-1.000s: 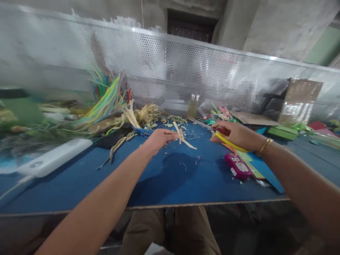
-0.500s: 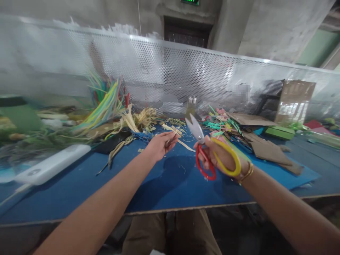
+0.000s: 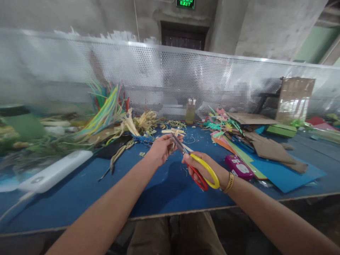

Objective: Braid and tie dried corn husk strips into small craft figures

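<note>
My left hand [image 3: 160, 150] is closed in a pinch on a pale piece of dried husk [image 3: 174, 131], which sticks out past the fingertips. My right hand [image 3: 205, 165] grips a pair of scissors [image 3: 208, 166] with one yellow and one red handle loop. The blades point up and left and lie right at the left fingertips, beside the husk. Whether they touch it or have it between them I cannot make out. Both hands are just above the blue tabletop [image 3: 156, 198].
Left are a white power strip [image 3: 57, 171], dried husks [image 3: 146, 120] and colourful thin strips [image 3: 106, 106]. Right are a purple device [image 3: 239, 167], coloured paper [image 3: 287, 173] and brown cardboard [image 3: 271, 150]. Behind stand a small bottle [image 3: 190, 111] and a perforated metal screen [image 3: 212, 81].
The right hand has brought the scissors left and down to the left fingertips, and the blades look closer together. The purple device has come into view. The left hand keeps its pinch.
</note>
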The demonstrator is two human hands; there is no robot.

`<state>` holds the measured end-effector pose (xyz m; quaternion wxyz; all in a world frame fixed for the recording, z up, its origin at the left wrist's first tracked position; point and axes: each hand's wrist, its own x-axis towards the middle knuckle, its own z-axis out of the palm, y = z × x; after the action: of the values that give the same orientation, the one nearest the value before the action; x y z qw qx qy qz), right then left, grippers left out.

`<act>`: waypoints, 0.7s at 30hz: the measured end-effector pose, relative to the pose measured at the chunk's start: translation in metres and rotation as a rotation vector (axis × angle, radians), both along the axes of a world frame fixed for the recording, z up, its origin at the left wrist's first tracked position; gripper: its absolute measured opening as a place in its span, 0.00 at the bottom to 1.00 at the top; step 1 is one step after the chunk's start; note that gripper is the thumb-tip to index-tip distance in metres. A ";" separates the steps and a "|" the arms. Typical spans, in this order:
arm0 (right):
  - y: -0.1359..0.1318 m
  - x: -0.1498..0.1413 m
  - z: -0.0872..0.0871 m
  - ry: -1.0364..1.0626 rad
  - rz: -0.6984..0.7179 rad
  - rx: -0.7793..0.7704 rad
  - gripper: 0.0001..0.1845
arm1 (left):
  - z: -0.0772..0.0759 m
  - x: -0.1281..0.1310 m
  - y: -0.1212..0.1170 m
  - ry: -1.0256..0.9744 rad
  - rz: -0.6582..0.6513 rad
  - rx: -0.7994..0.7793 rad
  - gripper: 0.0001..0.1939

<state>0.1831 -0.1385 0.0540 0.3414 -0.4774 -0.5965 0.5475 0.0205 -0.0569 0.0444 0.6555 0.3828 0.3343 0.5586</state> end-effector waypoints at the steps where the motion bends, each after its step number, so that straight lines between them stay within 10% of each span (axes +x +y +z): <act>1: 0.001 0.001 0.000 -0.002 0.009 0.002 0.27 | 0.001 0.001 -0.001 0.000 0.003 -0.009 0.06; 21: 0.007 -0.008 0.007 -0.101 0.022 0.112 0.25 | -0.002 0.004 0.000 -0.121 -0.095 -0.052 0.09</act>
<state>0.1754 -0.1317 0.0610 0.3310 -0.4777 -0.6481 0.4922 0.0248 -0.0570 0.0423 0.7099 0.3469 0.2899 0.5401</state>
